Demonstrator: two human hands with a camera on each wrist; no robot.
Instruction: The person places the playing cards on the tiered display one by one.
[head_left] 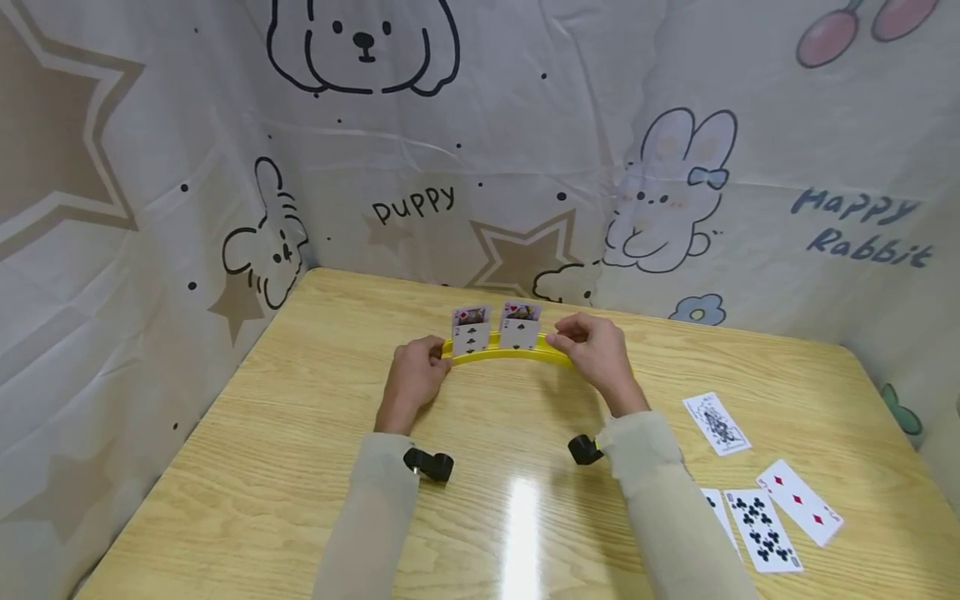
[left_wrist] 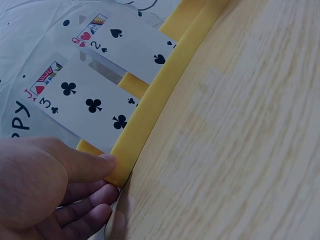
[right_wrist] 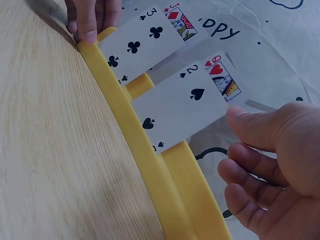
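Note:
A curved yellow card holder stands on the table with two pairs of playing cards upright in it. In the left pair, a three of clubs covers most of a red jack. To its right, a two of spades overlaps a queen of hearts. My left hand pinches the holder's left end between thumb and fingers. The right hand is beside the two of spades, over the holder's right part, its thumb tip right at the card's upper corner and the other fingers loosely bent below.
On the table to the right lie a black-and-white picture card, a red diamonds card and a clubs card. Another card is partly hidden by the right sleeve. A printed cloth hangs behind the table's far edge.

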